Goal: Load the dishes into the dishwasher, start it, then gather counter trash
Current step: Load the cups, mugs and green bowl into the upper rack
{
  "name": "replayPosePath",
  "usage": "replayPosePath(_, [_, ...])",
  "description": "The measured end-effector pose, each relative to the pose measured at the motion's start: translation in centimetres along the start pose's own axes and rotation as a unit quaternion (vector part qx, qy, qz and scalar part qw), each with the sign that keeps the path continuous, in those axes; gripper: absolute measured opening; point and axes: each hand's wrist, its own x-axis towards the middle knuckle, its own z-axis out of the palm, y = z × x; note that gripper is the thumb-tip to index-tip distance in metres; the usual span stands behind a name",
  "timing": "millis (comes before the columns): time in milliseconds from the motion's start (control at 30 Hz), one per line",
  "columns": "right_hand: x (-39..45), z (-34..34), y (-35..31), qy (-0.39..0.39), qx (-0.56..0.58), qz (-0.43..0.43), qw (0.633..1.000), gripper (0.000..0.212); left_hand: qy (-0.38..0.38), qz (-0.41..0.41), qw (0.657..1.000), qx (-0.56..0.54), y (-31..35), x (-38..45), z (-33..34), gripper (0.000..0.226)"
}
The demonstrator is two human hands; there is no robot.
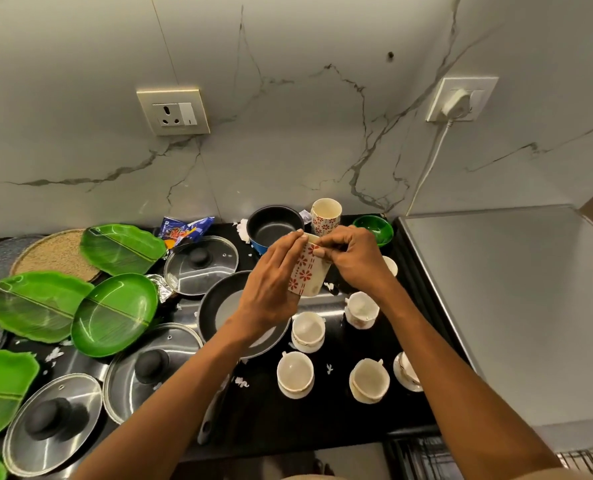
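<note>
My left hand (271, 285) grips a white cup with red flower print (307, 271), held tilted above the black counter. My right hand (352, 256) pinches the cup's rim at its upper edge. Behind them stands a stack of matching printed cups (326, 216). Several white teacups (295, 374) sit on the counter below my hands, one (369, 381) to the right. A black frying pan (219, 310) lies partly under my left wrist. A blue saucepan (272, 226) stands at the back.
Green leaf-shaped plates (115, 315) and glass lids (201, 259) crowd the left side. A green bowl (374, 228) sits at the back right. A blue snack wrapper (184, 230), foil (162, 287) and paper scraps lie about. A steel surface (513, 289) spreads right; a dishwasher rack (423, 459) shows below.
</note>
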Motion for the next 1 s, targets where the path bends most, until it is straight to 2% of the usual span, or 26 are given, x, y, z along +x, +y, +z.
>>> replayPosePath(67, [-1.2,0.6,0.0,0.034,0.008,0.002,0.999,0.018,0.005,-0.002,1.0,-0.007,0.4,-0.6,-0.4,0.094])
replayPosePath(200, [-5.6,2.8,-0.1,0.171,-0.047,-0.036,0.983,0.022,0.001,-0.067,0.995,-0.071,2.0,-3.0,-0.5,0.098])
replayPosePath(267, [-8.7,4.0,-0.3,0.196,-0.074,-0.046,0.977,0.026,0.004,-0.102,0.988,-0.112,2.6,-4.3,-0.4,0.097])
replayPosePath(367, [-13.4,5.2,-0.7,0.186,-0.09,-0.046,0.977,0.032,0.002,-0.152,0.973,-0.174,3.9,-5.7,-0.6,0.093])
replayPosePath(500, [-18.6,5.5,-1.2,0.17,-0.103,-0.032,0.98,0.046,-0.053,-0.186,0.956,-0.221,6.0,-7.1,-0.4,0.094])
replayPosePath(600, [-21.9,4.8,-1.4,0.178,-0.126,-0.012,0.976,0.048,-0.114,-0.242,0.922,-0.28,7.8,-7.7,-0.3,0.096])
replayPosePath(700, [-25.2,3.8,-1.6,0.165,-0.143,0.017,0.976,0.067,-0.166,-0.281,0.875,-0.358,9.9,-8.1,0.1,0.088])
replayPosePath(833, [-28.8,2.2,-1.6,0.152,-0.194,0.048,0.968,0.093,-0.226,-0.3,0.829,-0.414,13.2,-8.6,0.8,0.071])
replayPosePath(1000, [-33.0,0.3,-1.7,0.141,-0.24,0.091,0.956,0.101,-0.309,-0.288,0.815,-0.397,17.7,-8.6,2.0,0.055])
